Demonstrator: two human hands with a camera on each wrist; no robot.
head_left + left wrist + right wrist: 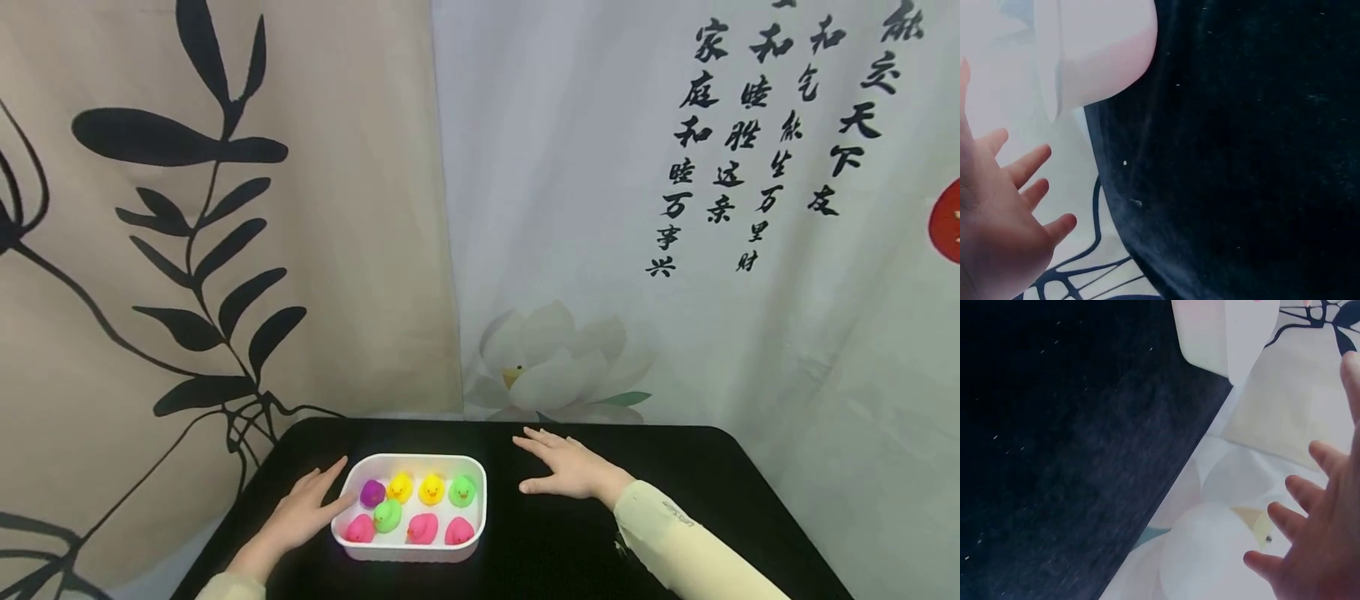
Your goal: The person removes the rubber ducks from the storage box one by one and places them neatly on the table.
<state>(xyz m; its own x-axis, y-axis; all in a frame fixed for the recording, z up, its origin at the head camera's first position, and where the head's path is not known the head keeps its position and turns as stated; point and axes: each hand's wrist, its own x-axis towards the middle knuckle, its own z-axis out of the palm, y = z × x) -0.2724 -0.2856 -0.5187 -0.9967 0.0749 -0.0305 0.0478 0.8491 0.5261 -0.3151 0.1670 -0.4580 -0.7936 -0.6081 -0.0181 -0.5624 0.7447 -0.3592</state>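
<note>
A white plastic tray holds several small toy ducks. In its back row are a purple duck, two yellow ducks and a green duck. Toward the front are another green duck and pink ducks. My left hand is spread at the tray's left side, its thumb by the rim; whether they touch I cannot tell. Well to the right of the tray, my right hand is held out with fingers spread and holds nothing. Both wrist views show straight, parted fingers and the tray's side.
The tray stands on a black-covered table with rounded far corners. Behind it hangs a curtain printed with dark leaves, a pale lotus and black writing. Pale sleeves cover the forearms.
</note>
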